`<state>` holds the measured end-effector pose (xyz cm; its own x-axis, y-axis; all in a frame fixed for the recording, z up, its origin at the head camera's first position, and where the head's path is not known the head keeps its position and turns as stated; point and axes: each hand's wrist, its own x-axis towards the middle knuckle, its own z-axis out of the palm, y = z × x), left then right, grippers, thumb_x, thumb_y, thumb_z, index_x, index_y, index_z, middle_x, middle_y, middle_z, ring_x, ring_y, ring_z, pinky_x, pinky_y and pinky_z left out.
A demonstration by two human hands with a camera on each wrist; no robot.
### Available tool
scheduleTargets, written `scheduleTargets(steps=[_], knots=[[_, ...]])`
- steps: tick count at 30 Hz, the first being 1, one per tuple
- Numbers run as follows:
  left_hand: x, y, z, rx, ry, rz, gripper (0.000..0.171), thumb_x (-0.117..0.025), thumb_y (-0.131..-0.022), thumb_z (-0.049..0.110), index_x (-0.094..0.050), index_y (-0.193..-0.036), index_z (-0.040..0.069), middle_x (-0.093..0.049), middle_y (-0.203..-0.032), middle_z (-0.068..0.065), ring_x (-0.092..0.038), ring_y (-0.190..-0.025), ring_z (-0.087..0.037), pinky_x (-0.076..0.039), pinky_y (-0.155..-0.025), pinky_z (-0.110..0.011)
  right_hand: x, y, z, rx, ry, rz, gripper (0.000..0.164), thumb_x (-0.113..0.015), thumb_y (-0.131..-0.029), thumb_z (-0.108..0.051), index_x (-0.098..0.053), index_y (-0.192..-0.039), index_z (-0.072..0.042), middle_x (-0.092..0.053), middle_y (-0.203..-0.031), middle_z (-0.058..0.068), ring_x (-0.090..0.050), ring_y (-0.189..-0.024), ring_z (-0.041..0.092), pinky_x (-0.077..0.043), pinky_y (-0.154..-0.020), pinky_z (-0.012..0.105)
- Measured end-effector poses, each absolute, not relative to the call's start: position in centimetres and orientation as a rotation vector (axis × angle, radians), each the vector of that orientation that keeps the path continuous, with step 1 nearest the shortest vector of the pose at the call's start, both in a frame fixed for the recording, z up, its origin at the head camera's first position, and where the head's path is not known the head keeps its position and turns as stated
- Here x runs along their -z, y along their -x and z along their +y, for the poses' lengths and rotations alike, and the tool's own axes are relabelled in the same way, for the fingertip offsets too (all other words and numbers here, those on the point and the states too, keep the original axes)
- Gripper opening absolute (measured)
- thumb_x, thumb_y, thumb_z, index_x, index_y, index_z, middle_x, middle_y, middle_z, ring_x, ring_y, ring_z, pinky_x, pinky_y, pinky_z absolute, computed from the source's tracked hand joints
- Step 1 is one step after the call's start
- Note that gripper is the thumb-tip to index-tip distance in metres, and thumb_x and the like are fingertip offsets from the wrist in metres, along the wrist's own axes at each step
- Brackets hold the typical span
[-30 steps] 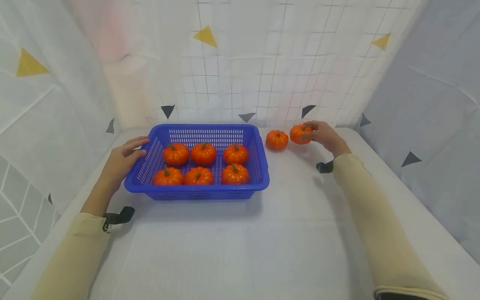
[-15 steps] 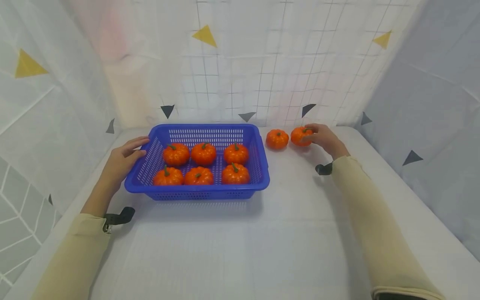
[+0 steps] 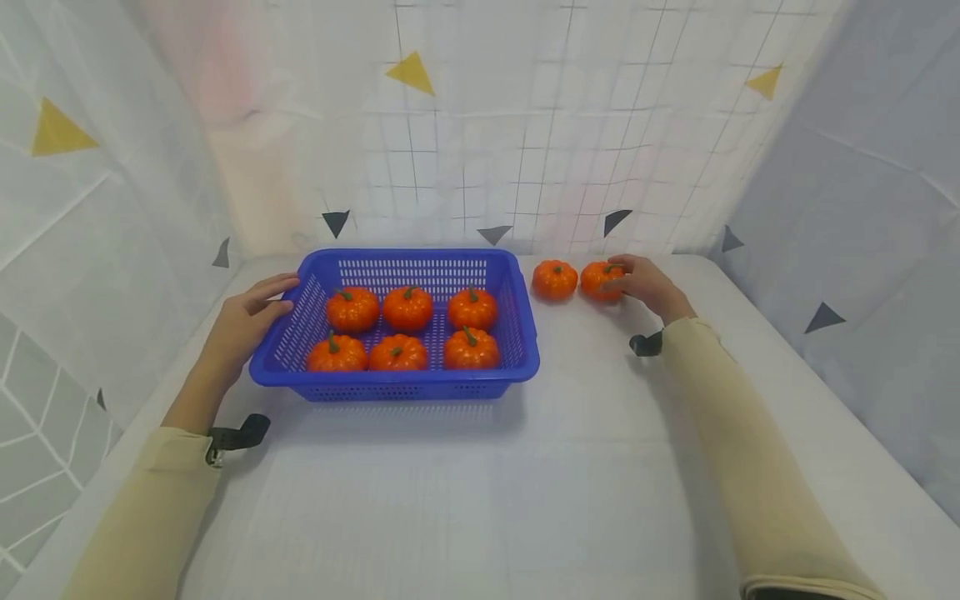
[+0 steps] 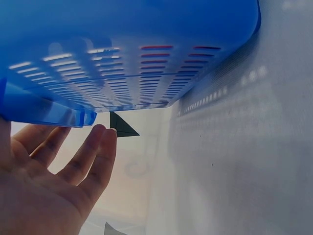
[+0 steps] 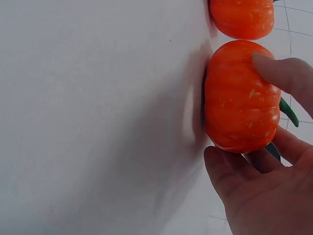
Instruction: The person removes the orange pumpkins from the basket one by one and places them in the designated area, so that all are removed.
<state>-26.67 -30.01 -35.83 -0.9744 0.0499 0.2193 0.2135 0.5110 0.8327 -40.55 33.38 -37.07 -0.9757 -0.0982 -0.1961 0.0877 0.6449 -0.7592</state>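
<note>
My right hand (image 3: 647,286) grips a small orange pumpkin (image 5: 242,100) with a green stem, thumb on one side and fingers around the other. In the right wrist view its base is right at the white tabletop. Just left of it in the head view is another small pumpkin (image 3: 555,281). My left hand (image 3: 238,323) is at the left end of a blue plastic basket (image 3: 393,377), fingertips and thumb against the rim. The left wrist view shows those fingers (image 4: 100,164) loosely extended beside the perforated wall.
Several more orange pumpkins, one of them a front-row pumpkin (image 3: 471,348), lie inside the basket in two rows. White cloth walls (image 3: 480,125) with triangle marks rise behind and beside the white table (image 3: 465,500).
My right hand has come down slightly with the pumpkin, bringing it level with the one beside it. My left hand and the basket have stayed in place.
</note>
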Motion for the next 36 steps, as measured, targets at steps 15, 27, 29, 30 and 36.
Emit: scheduleTargets(steps=[15, 27, 29, 30, 36], knots=[[35.4, 26.4, -29.8, 1.449, 0.224, -2.591, 0.049, -0.055, -0.109, 0.031, -0.053, -0.154, 0.011, -0.041, -0.163, -0.009, -0.035, -0.15, -0.035, -0.033, -0.116, -0.058, 37.5, 40.3, 33.5, 1.285, 0.005, 2.63, 0.075, -0.068, -0.1, -0.019, -0.03, -0.163, -0.005, -0.027, -0.165, 0.023, -0.033, -0.144, 0.042, -0.028, -0.12, 0.058], [35.5, 26.3, -29.8, 1.465, 0.196, -2.588, 0.049, -0.055, -0.109, 0.03, -0.052, -0.154, 0.011, -0.041, -0.163, -0.009, -0.034, -0.15, -0.035, -0.033, -0.117, -0.058, 35.0, 39.9, 33.2, 1.202, 0.061, 2.695, 0.075, -0.066, -0.102, -0.029, -0.029, -0.164, -0.01, -0.028, -0.166, 0.021, -0.028, -0.149, 0.043, -0.025, -0.118, 0.066], [35.4, 26.3, -29.8, 1.461, 0.195, -2.582, 0.048, -0.056, -0.109, 0.029, -0.053, -0.154, 0.01, -0.042, -0.162, -0.009, -0.035, -0.15, -0.035, -0.033, -0.117, -0.057, 34.4, 39.7, 32.7, 1.186, 0.036, 2.718, 0.076, -0.068, -0.101, -0.032, -0.03, -0.164, -0.011, -0.028, -0.166, 0.021, -0.027, -0.149, 0.044, -0.026, -0.117, 0.067], [35.4, 26.3, -29.8, 1.461, 0.198, -2.579, 0.048, -0.056, -0.109, 0.029, -0.053, -0.153, 0.01, -0.042, -0.162, -0.01, -0.035, -0.149, -0.035, -0.033, -0.117, -0.057, 34.0, 39.5, 32.4, 1.181, 0.021, 2.734, 0.077, -0.068, -0.101, -0.032, -0.03, -0.164, -0.011, -0.028, -0.166, 0.021, -0.028, -0.148, 0.045, -0.027, -0.116, 0.068], [35.5, 26.4, -29.7, 1.474, 0.201, -2.584, 0.049, -0.055, -0.109, 0.03, -0.052, -0.154, 0.01, -0.041, -0.163, -0.01, -0.035, -0.149, -0.036, -0.033, -0.117, -0.057, 32.2, 38.9, 30.8, 1.18, -0.047, 2.907, 0.073, -0.071, -0.098, -0.031, -0.04, -0.159, -0.009, -0.037, -0.161, 0.02, -0.035, -0.145, 0.043, -0.037, -0.113, 0.063]])
